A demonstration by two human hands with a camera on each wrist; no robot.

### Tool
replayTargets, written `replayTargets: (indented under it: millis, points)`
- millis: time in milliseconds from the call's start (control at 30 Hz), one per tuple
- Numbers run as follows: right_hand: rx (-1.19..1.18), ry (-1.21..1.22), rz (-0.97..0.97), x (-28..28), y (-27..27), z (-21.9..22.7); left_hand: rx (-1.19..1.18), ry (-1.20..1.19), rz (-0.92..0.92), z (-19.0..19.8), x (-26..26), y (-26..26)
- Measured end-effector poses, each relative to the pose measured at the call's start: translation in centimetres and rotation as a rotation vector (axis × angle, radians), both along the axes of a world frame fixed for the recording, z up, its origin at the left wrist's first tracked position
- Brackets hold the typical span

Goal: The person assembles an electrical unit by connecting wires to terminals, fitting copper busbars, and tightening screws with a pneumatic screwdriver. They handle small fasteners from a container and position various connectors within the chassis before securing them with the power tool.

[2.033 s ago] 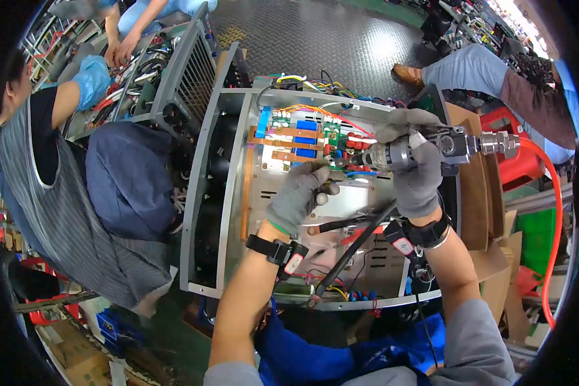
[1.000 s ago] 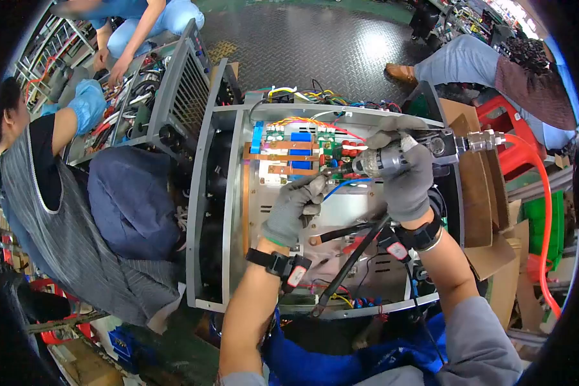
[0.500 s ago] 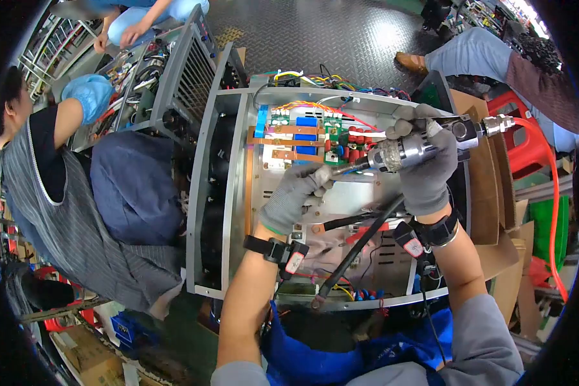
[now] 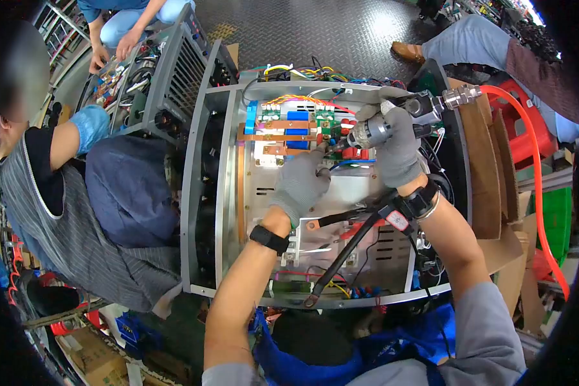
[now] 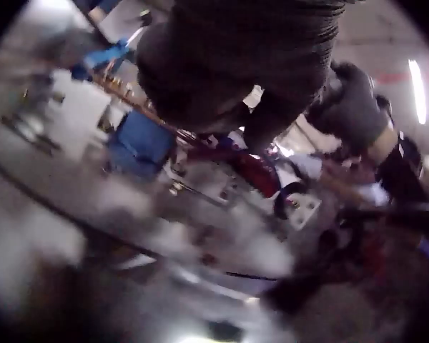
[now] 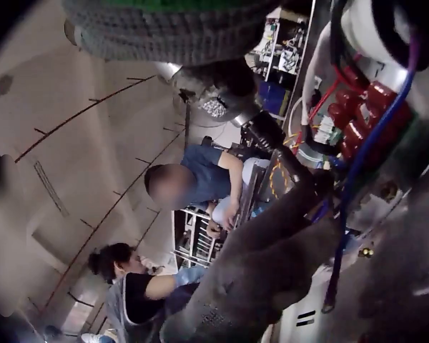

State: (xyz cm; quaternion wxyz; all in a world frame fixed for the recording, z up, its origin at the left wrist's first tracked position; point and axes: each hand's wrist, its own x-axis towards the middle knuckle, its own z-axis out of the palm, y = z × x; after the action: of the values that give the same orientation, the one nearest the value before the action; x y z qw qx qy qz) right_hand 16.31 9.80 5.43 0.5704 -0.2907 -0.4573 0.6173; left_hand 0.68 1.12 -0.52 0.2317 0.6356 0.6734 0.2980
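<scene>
Gloved in grey, my right hand grips a metal air tool over an open metal chassis. The tool slants down left toward a green board with red parts. My left hand, also gloved, has its fingers at the tool's tip, beside the copper bars and blue blocks. In the right wrist view, the left fingers pinch the end of the tool's bit; what lies beneath them is hidden. The left wrist view is blurred.
A red hose runs from the tool down the right side. Thick black cables cross the chassis. Cardboard and a red stool stand at right. A person in a striped apron sits at left, beside another open unit.
The tool and both hands have moved up and left in the head view. My left fingers have moved from below the copper bars to beside their right ends.
</scene>
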Motion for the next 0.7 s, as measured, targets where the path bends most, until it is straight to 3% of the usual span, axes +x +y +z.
replayTargets:
  millis: [100, 200, 300, 400, 700]
  points:
    - [0.051, -0.005, 0.008, -0.4, 0.2, 0.1, 0.063, -0.015, 0.044, 0.0, -0.1, -0.5]
    - [0.107, -0.058, 0.011, -0.6, 0.1, 0.6, 0.151, 0.105, 0.240, 0.8, -0.1, -0.4]
    - [0.089, -0.086, 0.069, -1.1, 0.5, 1.0, -0.023, 0.298, 0.191, 0.0, 0.2, 0.3]
    - [0.107, -0.132, 0.104, -1.4, 1.0, 1.1, -0.018, 0.349, 0.173, -0.6, 0.2, 0.6]
    - [0.122, -0.242, 0.172, -3.5, 1.3, 2.7, -0.056, 0.240, 0.223, -0.7, 0.2, 0.7]
